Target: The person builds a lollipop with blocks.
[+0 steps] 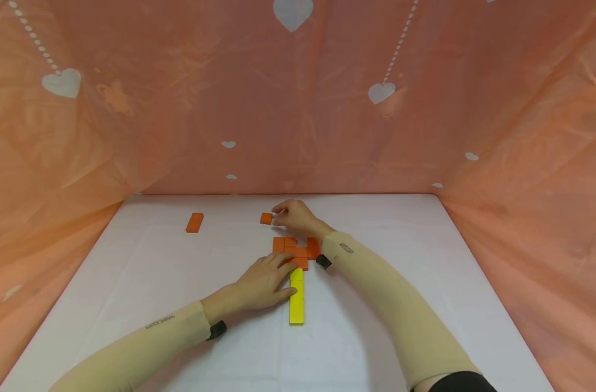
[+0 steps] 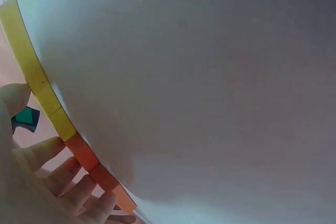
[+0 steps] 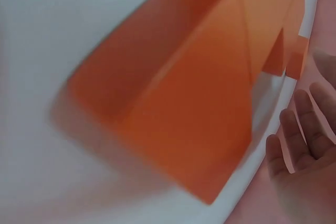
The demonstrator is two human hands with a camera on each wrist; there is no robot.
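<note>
My left hand (image 1: pixel 262 282) rests beside the built shape, its fingertips on the orange blocks (image 1: pixel 298 252) and its thumb on the yellow strip (image 1: pixel 296 311). In the left wrist view, the fingers (image 2: pixel 48 153) touch the edges of the yellow blocks (image 2: pixel 25 48) and orange blocks (image 2: pixel 81 153) along one line. Farther back, my right hand (image 1: pixel 298 216) hovers with fingers extended, just right of a small orange block (image 1: pixel 265 218). Nothing shows in its grasp. Beneath the right wrist lies another orange block (image 1: pixel 312 246); a large orange block (image 3: pixel 178 114) looms close in the right wrist view.
A lone orange rectangular block (image 1: pixel 195 222) lies toward the back left. White cloth (image 1: pixel 204 359) covers the table. An orange curtain (image 1: pixel 298 109) with white hearts closes off the back and both sides.
</note>
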